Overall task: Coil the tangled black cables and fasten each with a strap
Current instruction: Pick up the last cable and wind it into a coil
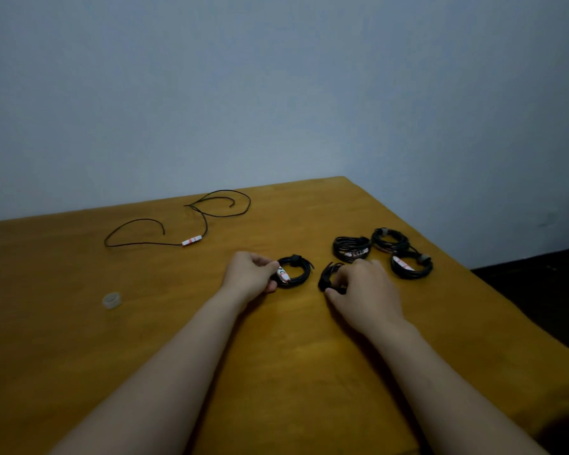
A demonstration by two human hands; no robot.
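Observation:
My left hand (248, 274) pinches the left side of a coiled black cable (298, 272) that lies on the wooden table (178, 323); the coil has a white tag and a black strap at its top. My right hand (362, 290) grips a second black coil (327, 275), mostly hidden under my fingers. Three more strapped black coils (383, 252) lie clustered beyond my right hand. One loose, uncoiled black cable (207, 224) with a white-and-red tag sprawls at the far left of the table.
A small roll of clear tape (112, 300) sits on the table to the left of my left forearm. The table's right edge runs diagonally close behind the cluster of coils, with dark floor beyond. A plain wall stands behind the table.

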